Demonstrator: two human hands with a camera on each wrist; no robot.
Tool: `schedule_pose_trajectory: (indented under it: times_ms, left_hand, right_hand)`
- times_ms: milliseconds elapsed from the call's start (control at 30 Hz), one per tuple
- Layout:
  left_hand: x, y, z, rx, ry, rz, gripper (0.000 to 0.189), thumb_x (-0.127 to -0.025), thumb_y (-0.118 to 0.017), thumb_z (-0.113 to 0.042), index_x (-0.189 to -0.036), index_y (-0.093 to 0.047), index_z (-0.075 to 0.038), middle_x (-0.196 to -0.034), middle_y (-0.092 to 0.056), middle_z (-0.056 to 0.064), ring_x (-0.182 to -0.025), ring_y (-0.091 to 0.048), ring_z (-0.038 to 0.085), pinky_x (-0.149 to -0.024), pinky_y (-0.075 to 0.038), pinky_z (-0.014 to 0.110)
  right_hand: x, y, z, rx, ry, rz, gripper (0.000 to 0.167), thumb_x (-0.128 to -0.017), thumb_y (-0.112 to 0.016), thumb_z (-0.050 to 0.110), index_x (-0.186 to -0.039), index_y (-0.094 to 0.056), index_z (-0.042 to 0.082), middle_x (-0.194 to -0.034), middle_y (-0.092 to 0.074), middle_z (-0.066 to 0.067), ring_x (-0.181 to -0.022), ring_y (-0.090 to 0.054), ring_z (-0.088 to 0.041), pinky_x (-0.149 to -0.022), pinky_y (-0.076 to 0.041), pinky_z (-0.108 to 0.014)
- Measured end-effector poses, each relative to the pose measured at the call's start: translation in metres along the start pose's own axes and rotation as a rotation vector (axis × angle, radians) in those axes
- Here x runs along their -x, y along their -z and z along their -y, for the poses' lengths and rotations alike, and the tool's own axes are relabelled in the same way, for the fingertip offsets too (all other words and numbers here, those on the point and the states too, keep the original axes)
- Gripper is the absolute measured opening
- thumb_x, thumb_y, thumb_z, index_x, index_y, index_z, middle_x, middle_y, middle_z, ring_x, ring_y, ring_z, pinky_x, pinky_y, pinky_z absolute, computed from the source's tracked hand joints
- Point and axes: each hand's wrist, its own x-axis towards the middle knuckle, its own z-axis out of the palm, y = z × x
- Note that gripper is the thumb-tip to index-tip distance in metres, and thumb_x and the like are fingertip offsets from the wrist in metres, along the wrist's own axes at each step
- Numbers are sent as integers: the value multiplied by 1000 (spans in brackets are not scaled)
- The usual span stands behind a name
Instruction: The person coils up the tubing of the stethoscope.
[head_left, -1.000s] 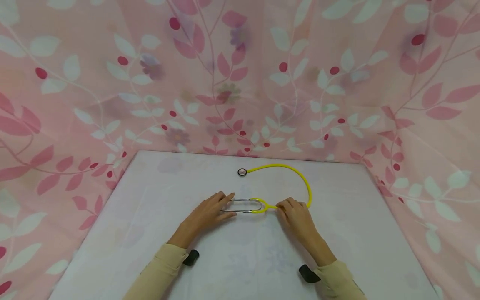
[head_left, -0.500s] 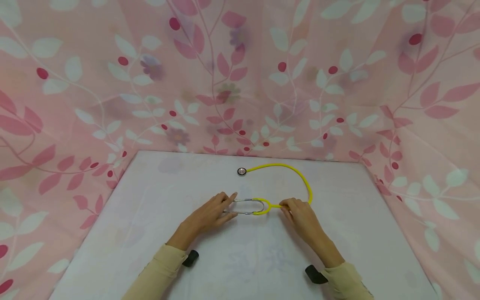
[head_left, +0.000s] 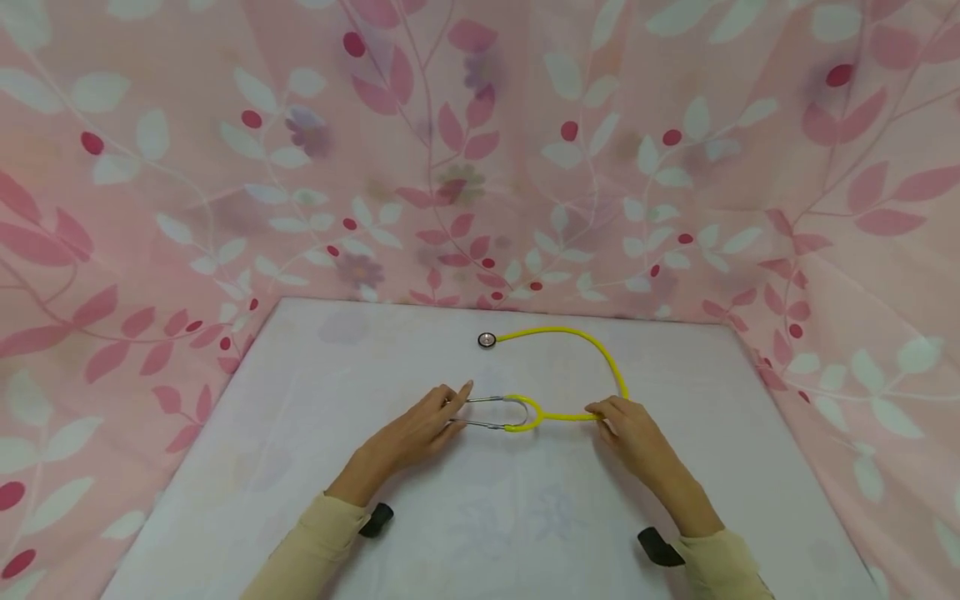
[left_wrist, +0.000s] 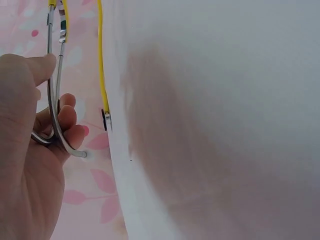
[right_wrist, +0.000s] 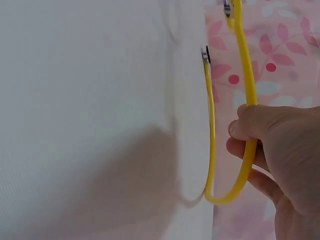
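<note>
A stethoscope with yellow tubing (head_left: 570, 417) stretches between both hands in the head view. My left hand (head_left: 420, 429) holds its metal ear tubes (head_left: 487, 400); in the left wrist view, thumb and curled fingers (left_wrist: 67, 117) close about them, one bent tube end (left_wrist: 80, 153) poking out. My right hand (head_left: 637, 437) pinches the tubing right of the yellow fork (head_left: 536, 412). In the right wrist view the tubing (right_wrist: 245, 65) passes between thumb and fingers, then bends back. The round chest piece (head_left: 487, 340) lies toward the table's back, its tube arcing to the right hand.
A white-covered table (head_left: 300, 367) lies under the hands. Pink leaf-patterned cloth (head_left: 480, 167) hangs behind it and along both sides. Dark devices (head_left: 377, 520) sit at both wrists, below beige sleeves (head_left: 311, 542).
My right hand has slid right along the yellow tubing, leaving a longer straight stretch between it and the fork. My left hand stays at the ear tubes, its fingers drawn in slightly.
</note>
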Motion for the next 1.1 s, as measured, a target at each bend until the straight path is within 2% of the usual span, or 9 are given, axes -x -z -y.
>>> schedule_pose_trajectory:
  times_ms: [100, 233, 367, 433, 500, 600, 767, 933, 1100]
  left_hand:
    - [4, 2, -3, -3, 7, 21, 64, -101, -54, -25, -156, -24, -10, -112, -53, 2, -91, -47, 6, -82, -47, 22]
    - [6, 3, -6, -6, -6, 19, 65, -101, -55, -25, -156, -24, -9, -113, -54, 2, -92, -48, 7, -84, -47, 23]
    - [5, 7, -10, 14, -41, -20, 67, -98, -61, -24, -154, -29, -6, -110, -56, 3, -90, -48, 7, -81, -48, 22]
    - [3, 9, -14, 40, -71, -38, 68, -97, -63, -24, -154, -30, -5, -109, -58, 4, -89, -49, 7, -80, -48, 22]
    - [-1, 9, -20, 72, -104, -56, 71, -95, -66, -23, -153, -31, -5, -108, -60, 4, -90, -50, 7, -79, -49, 21]
    - [-9, 11, -30, 121, -153, -95, 75, -91, -71, -20, -153, -31, -6, -107, -62, 3, -90, -52, 6, -78, -49, 18]
    - [-23, 20, -44, 156, -197, -135, 81, -90, -72, -20, -155, -25, -7, -107, -60, -1, -89, -54, 6, -77, -48, 14]
    - [-29, 26, -47, 160, -224, -171, 79, -93, -68, -26, -155, -24, -5, -106, -60, 1, -89, -58, 10, -77, -48, 14]
    - [-32, 28, -48, 170, -240, -191, 78, -94, -65, -30, -155, -25, -5, -106, -61, 2, -92, -59, 11, -78, -49, 13]
  right_hand:
    - [-3, 7, -7, 22, 26, -45, 33, -69, -80, -12, -97, -71, 4, -93, -70, -7, -85, -67, -24, -76, -55, -43]
    - [-12, 16, -8, -4, 19, -114, 36, -73, -81, -4, -106, -69, 4, -99, -73, -8, -92, -68, -27, -84, -52, -45]
    - [-30, 19, -1, -104, 36, -174, 27, -90, -72, 23, -112, -70, 7, -103, -74, -4, -97, -68, -23, -90, -50, -36]
    - [-43, 15, 5, -178, 91, -201, 27, -91, -68, 28, -110, -73, 9, -104, -75, -2, -97, -69, -21, -91, -49, -30]
    - [-58, 11, 11, -251, 154, -202, 26, -89, -71, 26, -108, -75, 10, -102, -76, -2, -95, -70, -20, -91, -48, -25]
    - [-76, 3, 19, -394, 179, -119, 29, -80, -79, 10, -108, -75, 10, -100, -76, -1, -94, -71, -16, -89, -50, -21]
    - [-89, -12, 23, -671, 39, 76, 22, -83, -75, 3, -104, -74, 10, -97, -76, -4, -91, -71, -14, -83, -57, -24]
    - [-88, -31, 24, -870, -62, 169, 19, -89, -69, 3, -106, -74, 2, -99, -75, -13, -92, -70, -17, -82, -58, -27]
    - [-85, -40, 32, -1075, -111, 222, 23, -90, -65, -1, -111, -69, -10, -99, -73, -16, -87, -71, -25, -78, -60, -32]
